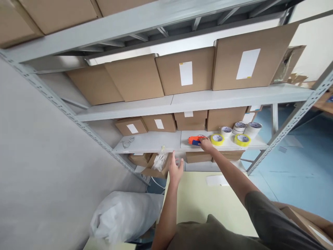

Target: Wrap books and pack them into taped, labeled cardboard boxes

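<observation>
My right hand (206, 144) is closed around an orange and blue tape dispenser (194, 140) at the lower shelf (161, 139). Just right of that hand lies a yellow-edged tape roll (217, 139), with a second yellow roll (242, 140) farther right. Behind them are a white tape roll (226, 131) and more white rolls (253, 130). My left hand (176, 169) is raised in front of the shelf edge, fingers apart and holding nothing. Beside it, an open carton (164, 171) has crumpled clear plastic (159, 160) sticking out.
Brown boxes (185, 71) line the rack's shelves. A pale green table (194, 198) stands before me, bearing a white sheet (216, 180). A big white plastic bag (125, 215) sits lower left. Glasses (128, 142) lie on the lower shelf's left. Metal posts (293, 114) flank the rack.
</observation>
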The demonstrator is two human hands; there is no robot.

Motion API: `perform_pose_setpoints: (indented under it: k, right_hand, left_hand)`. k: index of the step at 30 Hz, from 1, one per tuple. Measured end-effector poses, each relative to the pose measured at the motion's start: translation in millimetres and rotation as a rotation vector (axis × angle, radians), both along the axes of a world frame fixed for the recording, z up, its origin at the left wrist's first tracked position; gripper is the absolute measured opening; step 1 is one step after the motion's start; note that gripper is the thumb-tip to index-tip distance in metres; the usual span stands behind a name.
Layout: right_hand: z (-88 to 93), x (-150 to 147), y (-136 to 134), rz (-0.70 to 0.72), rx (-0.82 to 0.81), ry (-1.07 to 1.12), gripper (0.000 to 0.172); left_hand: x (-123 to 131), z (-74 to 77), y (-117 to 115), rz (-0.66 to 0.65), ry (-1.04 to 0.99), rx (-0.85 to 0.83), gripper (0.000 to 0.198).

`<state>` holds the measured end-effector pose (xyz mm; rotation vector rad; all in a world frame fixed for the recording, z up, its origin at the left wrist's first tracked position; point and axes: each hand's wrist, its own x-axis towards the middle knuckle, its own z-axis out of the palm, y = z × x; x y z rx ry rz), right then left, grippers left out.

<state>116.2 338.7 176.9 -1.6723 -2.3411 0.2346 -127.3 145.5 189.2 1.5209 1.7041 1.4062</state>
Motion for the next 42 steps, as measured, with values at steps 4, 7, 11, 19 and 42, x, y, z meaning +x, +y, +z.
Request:
perform_pose_setpoints:
  k: [4,7,11,19,42]
  right_hand:
    - [-10.5,-7,12,-0.034,-0.026,-0.033,0.038]
    - [-15.6,-8,7,-0.068,0.05,0.013,0.047]
    - [-13.2,-7,-11,0.013,0.157,0.207,0.054]
    - [-32.9,-2,-87,0.225,0.169,0.658,0.049]
    - [-119.1,-272,-291,0.739,-0.334,0.614,0.047]
  left_hand:
    - [2,2.0,-12,-0.012,0.014,-0.013,0.065]
    - [-1,2.2,-19,-0.009,0.041,-0.003,0.053]
    - [-4,0.3,-26,0.033,0.092,-0.048,0.041]
    - [-6,-28.4,-63,0.032,0.127,-0.182,0.038]
    - [-201,-120.2,-344,0.524,-0.005,-0.274,0.049]
